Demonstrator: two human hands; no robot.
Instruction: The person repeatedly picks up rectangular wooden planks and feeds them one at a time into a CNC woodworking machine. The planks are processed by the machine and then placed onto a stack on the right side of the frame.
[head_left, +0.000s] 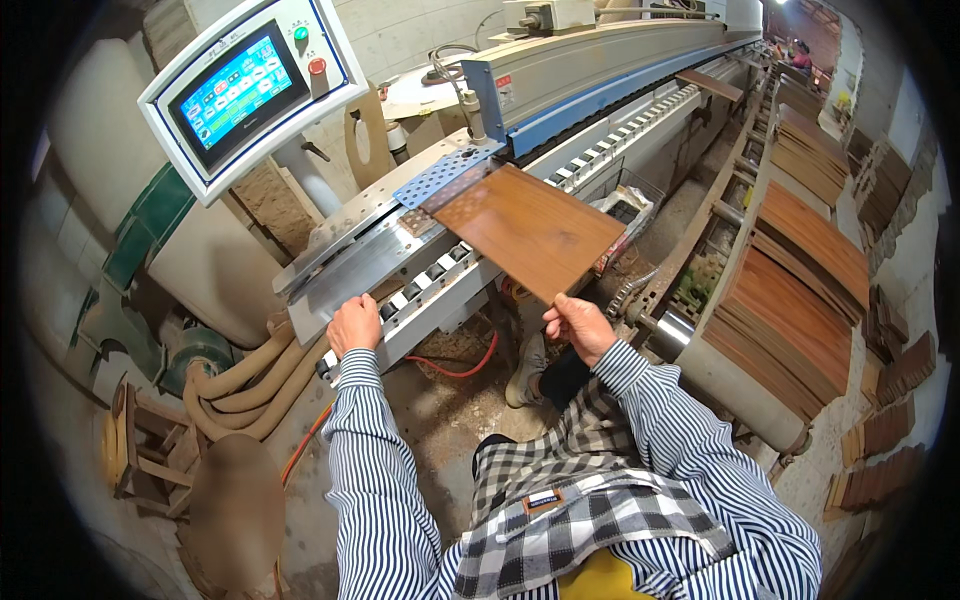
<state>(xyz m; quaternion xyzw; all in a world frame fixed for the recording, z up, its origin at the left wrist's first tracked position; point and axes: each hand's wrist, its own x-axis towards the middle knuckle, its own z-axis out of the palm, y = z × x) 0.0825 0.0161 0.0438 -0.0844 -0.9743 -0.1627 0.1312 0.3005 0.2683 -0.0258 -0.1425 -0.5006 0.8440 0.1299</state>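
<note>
A brown wood-grain panel (536, 232) lies flat on the infeed of a long edge-banding machine (600, 82), its far edge by the blue perforated guard plate (442, 176). My right hand (581, 326) pinches the panel's near corner between thumb and fingers. My left hand (354, 326) rests with curled fingers at the near end of the infeed, touching the metal table (337, 289) beside the roller rail (427, 281). Whether those fingers grip anything is hidden.
A control panel with a lit touchscreen (240, 94) stands at upper left. To the right, a belt conveyor (739, 360) carries stacked wooden panels (795, 322). Ribbed hoses (240, 397) and a red cable (465, 367) run low down. Another panel (709, 84) sits farther along the machine.
</note>
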